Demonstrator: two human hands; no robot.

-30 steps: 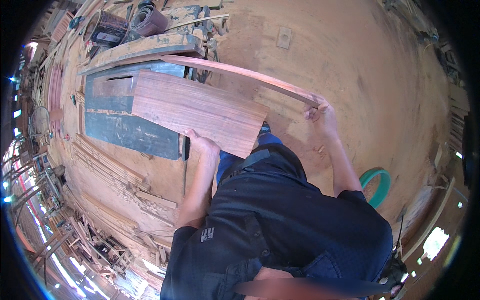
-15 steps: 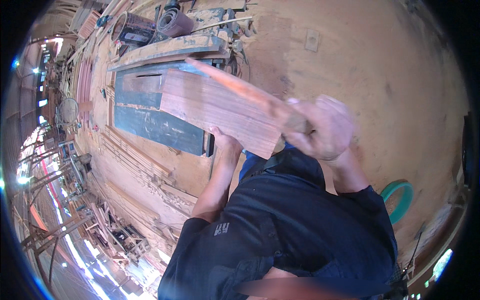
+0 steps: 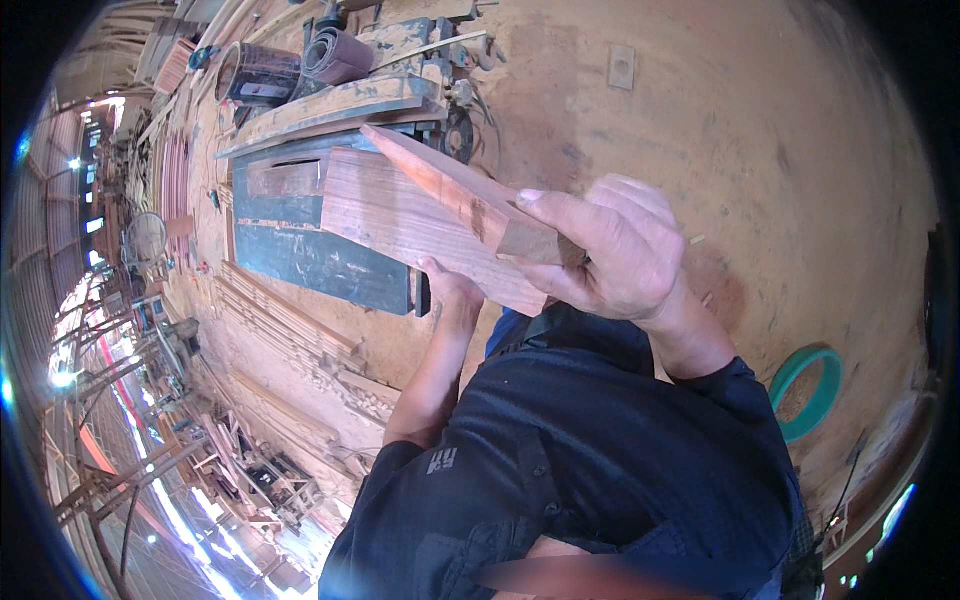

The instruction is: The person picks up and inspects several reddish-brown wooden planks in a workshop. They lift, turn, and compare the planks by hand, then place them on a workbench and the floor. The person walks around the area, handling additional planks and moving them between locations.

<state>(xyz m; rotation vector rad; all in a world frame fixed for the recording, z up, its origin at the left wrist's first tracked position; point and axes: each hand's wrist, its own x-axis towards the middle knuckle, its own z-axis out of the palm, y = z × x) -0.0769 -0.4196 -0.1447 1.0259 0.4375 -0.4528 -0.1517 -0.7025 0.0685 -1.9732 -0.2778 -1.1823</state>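
My right hand (image 3: 625,245) grips the near end of a reddish wooden piece (image 3: 465,195), thumb on top and fingers beneath, and holds it raised and tilted. Below it lies a wide brown wooden board (image 3: 390,210), its far end over a dark machine table (image 3: 310,262) and its near end close to my waist. My left hand (image 3: 452,285) holds this board by its left edge, thumb on the upper face; its other fingers are hidden underneath. The raised piece covers part of the board's right side.
A long dusty timber beam (image 3: 340,115) lies across the machine's far side. Beyond it are a metal can (image 3: 257,75) and a rolled abrasive sheet (image 3: 337,55). Wooden strips (image 3: 285,310) lie on the floor at left. A green ring (image 3: 808,395) rests at right.
My right hand has turned the raised wooden piece, so its broad side and end now show more. The board and my left hand have barely moved.
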